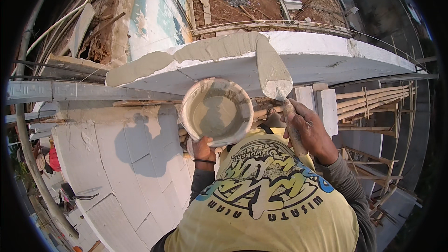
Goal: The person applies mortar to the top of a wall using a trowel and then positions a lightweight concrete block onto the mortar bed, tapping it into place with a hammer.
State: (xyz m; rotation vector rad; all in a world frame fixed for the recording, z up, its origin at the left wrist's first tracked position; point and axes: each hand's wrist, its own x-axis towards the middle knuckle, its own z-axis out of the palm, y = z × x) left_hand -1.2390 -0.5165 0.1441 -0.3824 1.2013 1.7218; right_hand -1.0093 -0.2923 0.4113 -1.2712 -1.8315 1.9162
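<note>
Grey trowel [278, 88], right fingers [300, 108] around handle [294, 133]

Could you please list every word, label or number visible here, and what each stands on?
Yellow shirt, middle: large stylised lettering with black outlines, which I won't copy out.
Same shirt, above and below that in the picture: smaller black lettering, also not copied.
Grey metal beam at left: faint marks, too small to read.
Bucket and trowel: no legible text.

And here's bright sun, throwing a sharp shadow [149, 151] onto the pale block wall [86, 154]! Left of that wall, a grey pole [43, 193]; to the wall's right, bamboo scaffolding [350, 103]; beyond it, a peeling turquoise-and-white wall [151, 14] and littered brown earth [214, 2].
</note>
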